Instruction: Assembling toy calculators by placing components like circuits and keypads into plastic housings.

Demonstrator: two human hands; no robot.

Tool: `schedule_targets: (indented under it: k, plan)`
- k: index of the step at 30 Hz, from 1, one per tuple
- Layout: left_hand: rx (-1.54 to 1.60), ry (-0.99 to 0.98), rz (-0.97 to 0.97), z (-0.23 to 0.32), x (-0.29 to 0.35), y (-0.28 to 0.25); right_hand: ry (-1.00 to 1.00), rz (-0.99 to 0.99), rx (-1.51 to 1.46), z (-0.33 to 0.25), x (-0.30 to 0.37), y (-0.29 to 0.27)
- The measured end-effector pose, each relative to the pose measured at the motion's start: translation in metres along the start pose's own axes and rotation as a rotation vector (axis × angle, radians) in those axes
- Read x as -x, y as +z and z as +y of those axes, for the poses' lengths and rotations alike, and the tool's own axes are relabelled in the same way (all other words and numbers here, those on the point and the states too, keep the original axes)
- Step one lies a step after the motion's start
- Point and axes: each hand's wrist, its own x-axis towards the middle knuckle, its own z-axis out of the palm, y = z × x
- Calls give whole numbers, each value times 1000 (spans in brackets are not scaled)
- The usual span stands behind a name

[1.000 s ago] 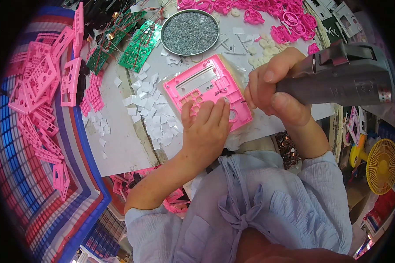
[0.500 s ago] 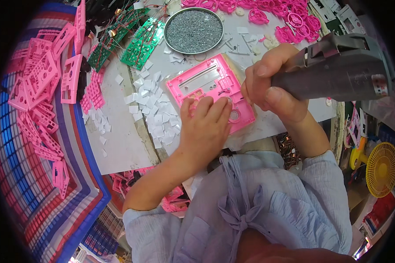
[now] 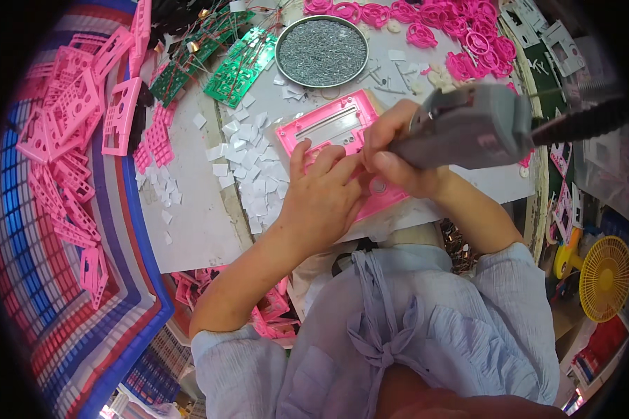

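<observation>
A pink plastic casing (image 3: 381,201) with a long slot, round openings and screw posts lies tilted on the worktable. Over its near left part rests my left hand (image 3: 323,202), fingers bent down onto it and gripping it. My right hand (image 3: 402,157) is wrapped round a grey power screwdriver (image 3: 472,129), whose cord end points to the right. The driver's tip is hidden behind my fingers, close above the casing's middle, beside my left fingertips. Whether a screw is under the tip I cannot see.
Beyond the casing stands a round metal dish (image 3: 321,86) full of small screws. White square pieces (image 3: 244,157) and green wired circuit boards (image 3: 239,68) lie left of it. Pink ring parts (image 3: 461,31) pile up far right; pink frames (image 3: 70,119) heap at left. A yellow fan (image 3: 606,279) stands right.
My right hand has brought the screwdriver left and down, over the casing and close to my left hand. My left hand stays on the casing. The view has shifted slightly.
</observation>
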Motion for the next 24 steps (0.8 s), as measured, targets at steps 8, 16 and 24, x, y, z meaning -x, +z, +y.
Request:
schedule_targets:
  k: [8,16,24]
  plan:
    - [60,0,-57,-5,5,3,39,-181,238,-3,-6,-5]
    - [-155,-779,579,-162,16,-57,-45,94,-339,-40,-48,-34]
    - [-361,-1339,302,-221,80,-101,30,381,107,-48,-44,-65]
